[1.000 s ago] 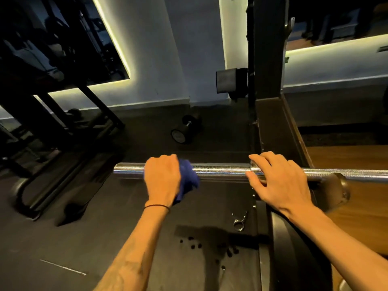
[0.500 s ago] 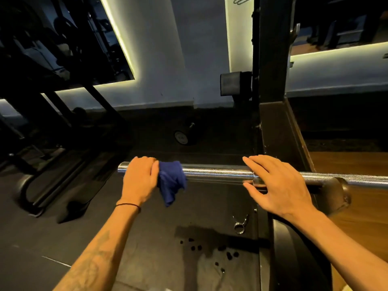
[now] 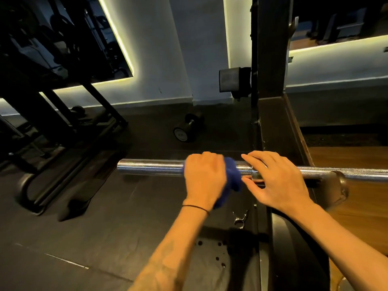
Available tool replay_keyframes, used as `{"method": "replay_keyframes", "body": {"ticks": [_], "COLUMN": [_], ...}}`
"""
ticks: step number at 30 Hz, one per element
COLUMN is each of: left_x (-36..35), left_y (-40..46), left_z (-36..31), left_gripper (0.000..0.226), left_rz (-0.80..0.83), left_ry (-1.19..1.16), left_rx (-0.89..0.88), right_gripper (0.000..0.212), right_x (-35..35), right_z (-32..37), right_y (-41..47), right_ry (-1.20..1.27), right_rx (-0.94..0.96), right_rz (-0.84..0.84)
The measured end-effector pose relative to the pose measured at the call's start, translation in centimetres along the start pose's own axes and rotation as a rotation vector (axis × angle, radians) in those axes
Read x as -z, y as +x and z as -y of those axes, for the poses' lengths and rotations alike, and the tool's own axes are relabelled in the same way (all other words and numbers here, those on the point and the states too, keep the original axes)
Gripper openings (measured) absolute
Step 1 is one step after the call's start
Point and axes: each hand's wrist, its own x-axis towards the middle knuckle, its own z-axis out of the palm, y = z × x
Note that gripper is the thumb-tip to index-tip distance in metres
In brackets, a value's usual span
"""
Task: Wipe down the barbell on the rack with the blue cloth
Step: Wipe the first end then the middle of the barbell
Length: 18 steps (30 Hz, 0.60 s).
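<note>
**Two hands on the bar, cloth at the sleeve**

Racked barbell [image 3: 151, 169]: heavy, rigid, slick chrome; best steadied near the collar. Blue cloth [image 3: 232, 175]: soft, light, bunched around the sleeve. Left hand [image 3: 204, 178] curled over cloth and bar, gripping both. Right hand [image 3: 279, 181] spread flat, fingers straight, resting on the collar.

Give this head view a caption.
Left hand wipes barbell with blue cloth; right hand steadies it.

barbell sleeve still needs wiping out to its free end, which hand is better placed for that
Left. The left hand already grips the blue cloth around the barbell sleeve, on the free-end side. The right hand rests cloth-free at the collar, steadying the bar.
</note>
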Motion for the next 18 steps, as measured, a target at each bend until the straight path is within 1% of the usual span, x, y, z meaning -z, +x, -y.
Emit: {"method": "replay_keyframes", "body": {"ticks": [2,3,4,6,8,10,11,13,15,17,18], "left_x": [-0.2,-0.7,-1.4,-2.8,-4.0,-5.4,-6.0,-6.8,-7.1,-6.7,-6.4], "left_y": [-0.4,-0.5,-0.7,-0.8,-1.0,-1.7,-2.1,-2.8,-2.5,-1.5,-1.2], "left_z": [-3.4,-3.5,-2.8,0.5,5.3,11.5,14.8,20.1,21.6,20.0,18.5], "left_gripper": [0.021,0.021,0.023,0.029,0.033,0.029,0.026,0.023,0.022,0.015,0.012], "left_rz": [-0.123,-0.178,-0.214,-0.247,-0.272,-0.266,-0.234,-0.127,-0.034,0.066,0.089], "left_ry": [-0.186,-0.288,-0.366,-0.416,-0.344,-0.166,-0.072,0.039,0.124,0.186,0.206], "left_rx": [-0.056,-0.073,-0.088,-0.078,0.000,0.012,0.004,0.081,0.176,0.254,0.281], "right_gripper": [0.061,0.062,0.062,0.061,0.061,0.060,0.059,0.059,0.059,0.058,0.058], "right_x": [0.1,0.2,0.3,0.4,0.4,0.3,0.2,0.1,0.0,0.0,0.0], "right_z": [0.0,0.0,0.0,0.0,0.0,0.0,0.0,0.0,-0.2,-0.2,-0.2], "right_y": [-0.1,-0.1,-0.1,0.0,0.0,0.0,0.0,0.0,0.0,0.0,0.0], "right_ry": [0.023,0.029,0.029,0.019,0.015,0.017,0.020,0.017,0.009,0.015,0.020], "right_rx": [-0.008,-0.005,0.004,0.015,0.016,0.013,0.013,0.016,0.014,0.004,0.000], "right_rz": [0.002,0.002,0.003,0.005,0.002,-0.005,-0.007,-0.006,-0.001,-0.003,-0.006]}}
